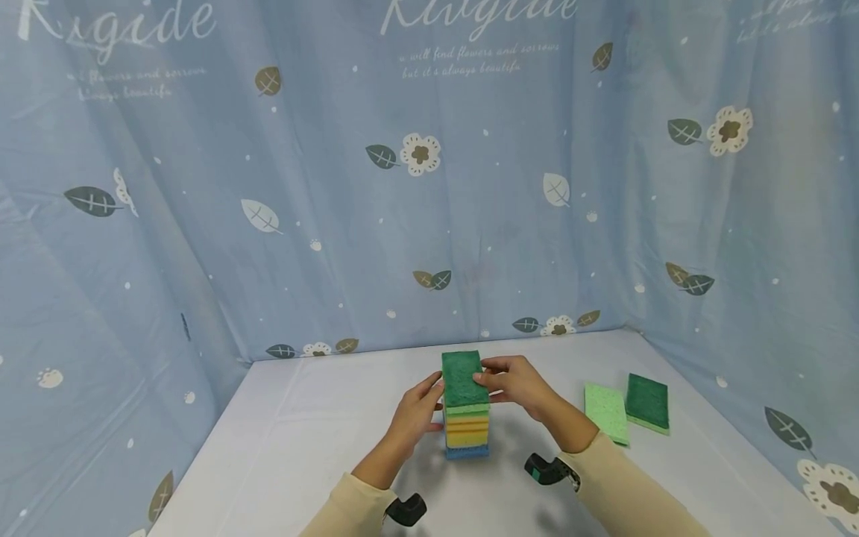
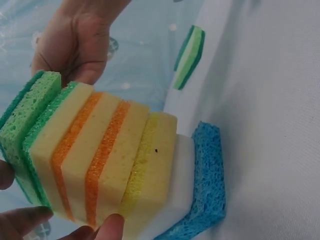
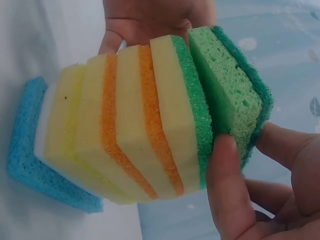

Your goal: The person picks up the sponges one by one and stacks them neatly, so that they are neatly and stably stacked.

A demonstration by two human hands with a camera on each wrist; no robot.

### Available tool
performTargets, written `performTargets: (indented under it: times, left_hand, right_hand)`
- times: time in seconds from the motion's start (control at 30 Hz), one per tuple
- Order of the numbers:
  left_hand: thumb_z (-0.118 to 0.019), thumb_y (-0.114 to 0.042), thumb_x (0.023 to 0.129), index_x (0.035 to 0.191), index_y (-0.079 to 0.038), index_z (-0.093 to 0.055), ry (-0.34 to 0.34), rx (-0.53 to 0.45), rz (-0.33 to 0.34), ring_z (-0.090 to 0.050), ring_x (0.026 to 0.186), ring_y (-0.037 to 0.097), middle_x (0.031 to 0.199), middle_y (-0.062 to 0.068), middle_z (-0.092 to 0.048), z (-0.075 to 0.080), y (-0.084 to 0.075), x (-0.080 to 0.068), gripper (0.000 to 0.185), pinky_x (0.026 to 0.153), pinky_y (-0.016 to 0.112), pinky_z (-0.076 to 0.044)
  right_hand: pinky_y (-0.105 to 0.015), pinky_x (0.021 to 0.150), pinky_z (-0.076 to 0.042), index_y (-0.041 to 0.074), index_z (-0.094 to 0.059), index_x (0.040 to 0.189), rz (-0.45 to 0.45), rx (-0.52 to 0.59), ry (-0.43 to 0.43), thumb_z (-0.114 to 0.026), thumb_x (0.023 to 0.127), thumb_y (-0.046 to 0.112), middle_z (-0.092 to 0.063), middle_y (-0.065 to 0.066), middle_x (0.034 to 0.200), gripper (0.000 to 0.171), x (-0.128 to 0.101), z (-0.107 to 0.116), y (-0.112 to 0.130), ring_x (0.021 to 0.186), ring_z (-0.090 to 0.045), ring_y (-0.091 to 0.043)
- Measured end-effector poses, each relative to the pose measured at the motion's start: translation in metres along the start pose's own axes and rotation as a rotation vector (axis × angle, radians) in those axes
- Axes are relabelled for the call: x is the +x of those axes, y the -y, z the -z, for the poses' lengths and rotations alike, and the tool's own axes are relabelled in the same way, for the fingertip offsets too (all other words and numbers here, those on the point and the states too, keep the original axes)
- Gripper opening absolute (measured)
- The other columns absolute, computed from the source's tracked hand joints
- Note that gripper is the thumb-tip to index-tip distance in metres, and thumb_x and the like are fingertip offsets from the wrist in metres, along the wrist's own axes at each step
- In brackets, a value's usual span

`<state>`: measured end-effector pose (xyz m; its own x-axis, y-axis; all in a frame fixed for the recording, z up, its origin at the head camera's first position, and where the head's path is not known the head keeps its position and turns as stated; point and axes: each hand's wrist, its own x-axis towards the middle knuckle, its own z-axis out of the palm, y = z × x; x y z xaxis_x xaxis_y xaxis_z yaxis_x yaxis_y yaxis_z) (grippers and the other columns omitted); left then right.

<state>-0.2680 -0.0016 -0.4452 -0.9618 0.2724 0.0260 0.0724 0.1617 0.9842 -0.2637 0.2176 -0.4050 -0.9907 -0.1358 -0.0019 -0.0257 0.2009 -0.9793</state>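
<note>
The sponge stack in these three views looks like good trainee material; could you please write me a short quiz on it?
1. True or false: the bottom sponge of the sponge stack is blue.
2. Which hand pinches the top green sponge? A) left hand only B) right hand C) neither
3. Fill in: ___ loose green sponges lie on the white table to the right of the stack.

Key:
1. True; the blue sponge lies at the base.
2. B; its thumb and fingers grip the top sponge's edge, while the left hand rests against the stack's side.
3. Two.
</note>
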Motion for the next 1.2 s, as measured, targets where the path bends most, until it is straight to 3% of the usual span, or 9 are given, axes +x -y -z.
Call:
performTargets:
  times: [0.23,1.2]
  left_hand:
    - [-0.048,-0.048,0.101,0.148,-0.016,-0.044,-0.002,0.004,-0.007,-0.056,0.109,0.028,0.141,0.014,-0.049,-0.0003,-0.0019,-0.0015,0.057,0.076,0.044,-0.056]
    - [-0.045,-0.041,0.103,0.148,-0.018,-0.045,-0.015,0.037,-0.037,-0.057,0.102,0.024,0.136,0.011,-0.054,-0.0007,0.0,0.0013,0.051,0.072,0.039,-0.057]
  right_hand:
    - [-0.041,0.073,-0.057,-0.011,-0.05,0.134,0.006,-0.07,-0.013,-0.072,0.09,0.023,-0.062,-0.015,0.11,0.06,0.0008,-0.0007,0.002,0.091,-0.066,-0.025]
    - [-0.041,0.072,-0.057,-0.008,-0.052,0.134,-0.022,-0.09,-0.041,-0.07,0.091,0.021,-0.067,-0.01,0.101,0.054,0.0031,-0.0039,0.0036,0.084,-0.065,-0.022]
